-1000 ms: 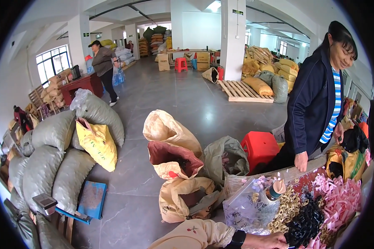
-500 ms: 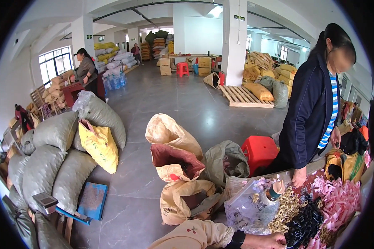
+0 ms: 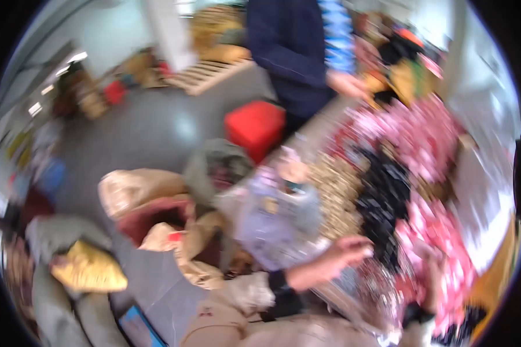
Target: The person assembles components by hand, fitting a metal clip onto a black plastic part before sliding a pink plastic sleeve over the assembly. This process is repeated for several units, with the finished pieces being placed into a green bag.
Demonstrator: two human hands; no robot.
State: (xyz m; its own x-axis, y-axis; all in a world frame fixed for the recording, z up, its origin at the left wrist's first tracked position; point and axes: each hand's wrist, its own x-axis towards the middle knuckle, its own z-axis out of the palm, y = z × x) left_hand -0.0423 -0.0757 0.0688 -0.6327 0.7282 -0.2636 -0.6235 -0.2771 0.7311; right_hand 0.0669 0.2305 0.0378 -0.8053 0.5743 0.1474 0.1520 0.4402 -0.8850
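Above the heaped table, my left hand (image 3: 338, 257) has its fingers bent together at the tips; blur hides what they hold, if anything. Just beyond it lie a pile of black strips (image 3: 385, 196) and a pile of tan, ring-like pieces (image 3: 336, 199). My right hand (image 3: 429, 272) is low over a heap of pink strips (image 3: 440, 231), its fingers smeared by motion. Between my arms there is a clear plastic bag (image 3: 376, 289) with brownish-red contents. Left of the tan pile, a purplish clear bag (image 3: 266, 225) rests at the table's edge.
Open sacks (image 3: 145, 191) stand on the floor left of the table, next to a red stool (image 3: 255, 127). Across the table stands a person in a dark jacket (image 3: 289, 52), one hand near a yellow bag (image 3: 408, 81). Full grey sacks (image 3: 58, 301) lie far left.
The view has swung right and down, blurring the picture. My left hand has come further into view, and my right hand now shows. The other person's hand has left the table edge.
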